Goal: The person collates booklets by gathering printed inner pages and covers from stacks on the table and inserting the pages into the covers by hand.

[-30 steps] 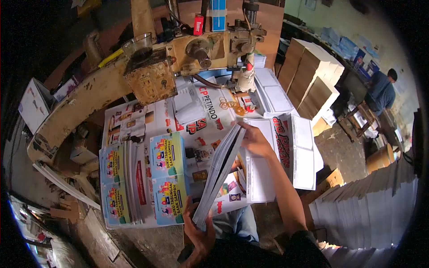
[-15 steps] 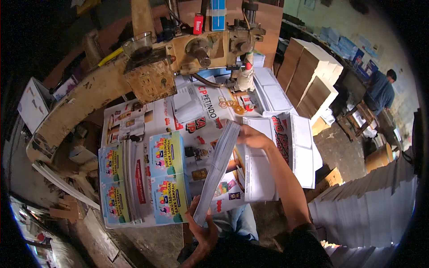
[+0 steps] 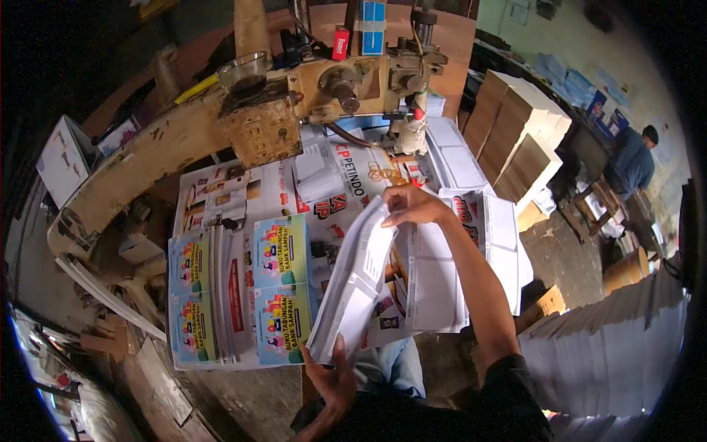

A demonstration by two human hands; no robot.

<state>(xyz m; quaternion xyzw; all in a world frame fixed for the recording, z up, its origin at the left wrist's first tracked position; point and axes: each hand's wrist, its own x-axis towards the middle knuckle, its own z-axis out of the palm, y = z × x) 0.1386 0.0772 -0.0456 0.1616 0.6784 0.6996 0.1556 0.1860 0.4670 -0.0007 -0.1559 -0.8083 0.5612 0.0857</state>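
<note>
Pinched at its upper end, a bundle of printed sheets (image 3: 352, 283) sits between the thumb and fingers of the right hand (image 3: 412, 206), closed down to the bundle's thickness. At the lower end, the left hand (image 3: 333, 379) cups the bundle with thumb and fingers spread around it, a looser hold. The bundle is tilted and slightly bowed, in front of the person's lap and over the near edge of the work surface.

Its leaves look loose at the edges, so if the right thumb eases off, they could fan out or slide past one another. A weak lower hold could let the bottom sheets slip toward the lap. Swinging the bundle sideways might knock the cover stacks (image 3: 283, 295) just to its left, or rumple the white sheets (image 3: 436, 280) beside it on the right; both lie on the poster paper (image 3: 258, 180).

Farther out, a glass bowl (image 3: 243, 72) rests on the machine (image 3: 265, 125), with something dark at its bottom that I cannot identify. A jolt to the machine could tip it. Near it stand a red box (image 3: 340, 44) and a taped blue box (image 3: 373, 29), their contents hidden.
</note>
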